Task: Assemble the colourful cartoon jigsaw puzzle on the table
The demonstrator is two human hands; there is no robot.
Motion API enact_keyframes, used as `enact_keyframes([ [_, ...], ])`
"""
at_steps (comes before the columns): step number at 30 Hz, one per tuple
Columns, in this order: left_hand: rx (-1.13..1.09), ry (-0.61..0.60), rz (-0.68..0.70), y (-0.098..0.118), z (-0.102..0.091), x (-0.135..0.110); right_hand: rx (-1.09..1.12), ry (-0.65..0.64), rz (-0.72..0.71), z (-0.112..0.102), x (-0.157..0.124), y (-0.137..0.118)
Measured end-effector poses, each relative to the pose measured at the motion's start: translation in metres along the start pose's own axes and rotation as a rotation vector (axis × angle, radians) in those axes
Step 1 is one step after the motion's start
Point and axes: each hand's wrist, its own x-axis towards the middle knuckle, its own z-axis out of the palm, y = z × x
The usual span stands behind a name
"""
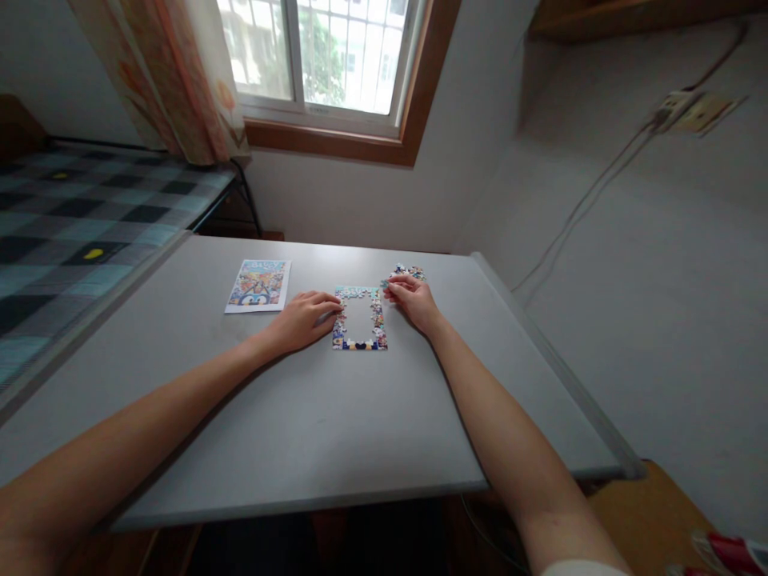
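A jigsaw puzzle [338,342] lies on the table with its border joined into an upright rectangle and its middle bare. My left hand [307,318] rests palm down at the puzzle's left side, fingers stretched out, the fingertips touching the left border. Just beyond the upper right corner, my right hand [413,298] pinches a small puzzle piece [385,284] between thumb and fingertips. Behind that hand sits a pile of loose puzzle pieces [414,272], partly hidden by it. To the left lies a printed picture sheet [259,286] with a blue cartoon character.
The grey-white table [300,432] has raised edging along its sides. A bed with a checked cover [120,200] stands at the left. Beyond are a window [324,56] and a curtain [168,72]. Cables [579,204] hang from a socket [681,108] on the right wall.
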Motion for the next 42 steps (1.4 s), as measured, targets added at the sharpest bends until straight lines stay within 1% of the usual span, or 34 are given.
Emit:
enact_keyframes([
  [19, 0.002, 0.001, 0.006, -0.001, 0.0, 0.0, 0.012, -0.002, 0.002, 0.001, 0.0, -0.001],
  [25, 0.007, -0.03, 0.018, 0.001, -0.003, 0.001, -0.029, 0.009, -0.014, 0.0, 0.0, 0.0],
  [28, 0.007, -0.039, 0.024, 0.002, -0.004, 0.001, -0.122, 0.037, -0.084, 0.001, 0.001, 0.002],
  [32, -0.012, -0.038, 0.021, 0.002, -0.004, 0.001, -0.342, 0.125, -0.256, 0.011, -0.003, 0.003],
  [34, -0.008, -0.043, 0.018, 0.002, -0.004, 0.0, -0.436, 0.115, -0.295, 0.019, -0.007, 0.002],
  [38, 0.023, -0.054, 0.012, 0.003, -0.004, 0.001, -0.542, 0.05, -0.323, 0.034, -0.015, 0.002],
  [42, 0.042, -0.058, 0.01, 0.003, -0.004, 0.001, -0.674, 0.02, -0.342, 0.041, -0.018, 0.005],
])
